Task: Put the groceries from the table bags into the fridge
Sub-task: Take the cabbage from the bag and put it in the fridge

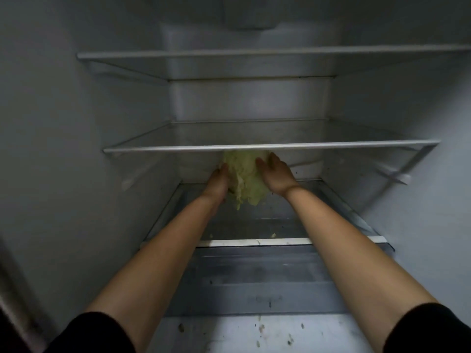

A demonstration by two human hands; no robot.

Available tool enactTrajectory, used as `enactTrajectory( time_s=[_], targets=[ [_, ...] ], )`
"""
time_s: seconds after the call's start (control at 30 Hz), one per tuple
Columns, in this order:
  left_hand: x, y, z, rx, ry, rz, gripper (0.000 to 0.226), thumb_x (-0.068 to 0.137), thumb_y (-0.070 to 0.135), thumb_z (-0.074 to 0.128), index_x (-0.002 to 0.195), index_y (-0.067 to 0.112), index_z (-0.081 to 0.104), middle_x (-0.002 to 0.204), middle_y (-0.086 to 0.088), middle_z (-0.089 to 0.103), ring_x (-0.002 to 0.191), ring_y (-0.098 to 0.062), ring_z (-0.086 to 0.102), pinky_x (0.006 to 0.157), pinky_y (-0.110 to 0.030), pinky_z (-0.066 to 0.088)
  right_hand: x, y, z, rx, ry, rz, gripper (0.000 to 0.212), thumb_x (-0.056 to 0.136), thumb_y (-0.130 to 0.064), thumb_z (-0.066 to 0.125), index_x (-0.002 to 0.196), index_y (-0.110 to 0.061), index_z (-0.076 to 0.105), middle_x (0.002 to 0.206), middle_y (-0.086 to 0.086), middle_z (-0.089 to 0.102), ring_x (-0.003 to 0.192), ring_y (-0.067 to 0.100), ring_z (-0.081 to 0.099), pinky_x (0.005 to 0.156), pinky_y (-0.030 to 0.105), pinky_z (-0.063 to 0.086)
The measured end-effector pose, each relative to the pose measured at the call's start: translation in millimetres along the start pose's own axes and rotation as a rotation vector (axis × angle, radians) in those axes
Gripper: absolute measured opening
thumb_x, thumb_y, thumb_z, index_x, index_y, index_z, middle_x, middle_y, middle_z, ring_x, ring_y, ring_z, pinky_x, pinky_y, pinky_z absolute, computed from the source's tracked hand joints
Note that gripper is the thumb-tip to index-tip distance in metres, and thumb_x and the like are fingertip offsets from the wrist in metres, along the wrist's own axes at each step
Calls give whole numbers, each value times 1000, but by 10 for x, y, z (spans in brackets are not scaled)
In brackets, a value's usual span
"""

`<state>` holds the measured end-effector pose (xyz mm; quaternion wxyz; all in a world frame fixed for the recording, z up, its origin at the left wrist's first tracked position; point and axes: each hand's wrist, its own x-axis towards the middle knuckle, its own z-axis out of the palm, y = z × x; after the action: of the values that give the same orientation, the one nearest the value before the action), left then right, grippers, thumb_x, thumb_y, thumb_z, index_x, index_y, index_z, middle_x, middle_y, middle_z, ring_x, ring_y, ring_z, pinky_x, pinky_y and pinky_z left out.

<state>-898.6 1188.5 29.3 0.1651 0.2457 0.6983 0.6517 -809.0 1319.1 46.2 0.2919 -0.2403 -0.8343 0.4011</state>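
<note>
Nearest the camera, two black sleeves (89,335) end above the elbows and both bare forearms reach forward into the open fridge (63,149). Below the forearms, well short of the hands, lies a pale floor panel (229,332) dotted with small dark and greenish crumbs. Behind it, and still nearer than the hands, rises a grey ribbed drawer cover (254,276), also speckled.

Under the wrists runs the lower glass shelf (254,225) with a white front strip, a few leaf scraps lying on it.

The left hand (216,183) cups the left side of the cabbage (246,174), fingers curved against its leaves. The right hand (276,177) wraps the right side, fingers laid over the top. The pale green cabbage sits between the two palms, over the back half of the lower shelf, loose outer leaves hanging below the left wrist. Whether it rests on the glass or is held just above it cannot be told.

Just above the fingertips, the metal-edged front of the middle shelf (254,147) crosses and hides the top of the cabbage. Beyond the hands stands the grey back wall (249,103). Well above them is the top shelf (254,52). The interior is dim, the side walls plain grey either side of the hands.
</note>
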Motion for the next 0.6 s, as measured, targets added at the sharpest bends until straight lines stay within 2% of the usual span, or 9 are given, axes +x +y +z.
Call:
enactTrajectory(
  time_s=[0.07,0.17,0.23,0.33,0.47,0.6],
  targets=[
    [-151,-7,-8,102,54,74,48,108,38,27,145,12,44,147,-8,48,130,-24,48,102,-30,38,-187,1,-85,-37,54,-21,52,105,-36,46,146,-4,42,148,17,48,136,33,45,98,24,35],
    [-458,-98,-30,314,80,148,54,107,42,28,152,12,34,159,-7,33,145,-23,32,111,-23,24,-500,114,-152,-108,60,-45,56,103,-42,45,151,-14,37,153,16,39,139,31,40,110,28,30],
    [-671,-183,-48,461,133,201,55,107,43,28,150,11,36,156,-13,38,143,-29,35,112,-29,27,-677,249,-184,-156,57,-71,60,102,-44,45,153,-17,32,155,16,36,142,32,36,116,32,28],
    [-996,-307,-54,658,271,336,64,101,53,26,136,6,51,141,-23,51,130,-40,46,106,-43,37,-942,406,-242,-225,69,-115,62,102,-46,44,154,-14,31,156,20,35,143,35,34,115,38,31],
    [-1457,-492,-129,874,372,429,73,95,59,19,146,13,43,153,-15,41,142,-33,34,115,-49,30,-1277,544,-246,-399,101,-179,58,102,-50,38,146,-11,40,145,23,43,131,41,43,102,46,40],
    [-1932,-678,-235,980,408,402,68,96,57,24,147,17,43,157,-12,36,144,-32,31,116,-50,27,-1589,600,-164,-466,137,-249,60,102,-50,38,151,-16,36,157,19,33,142,37,33,109,50,35]
  ],
)
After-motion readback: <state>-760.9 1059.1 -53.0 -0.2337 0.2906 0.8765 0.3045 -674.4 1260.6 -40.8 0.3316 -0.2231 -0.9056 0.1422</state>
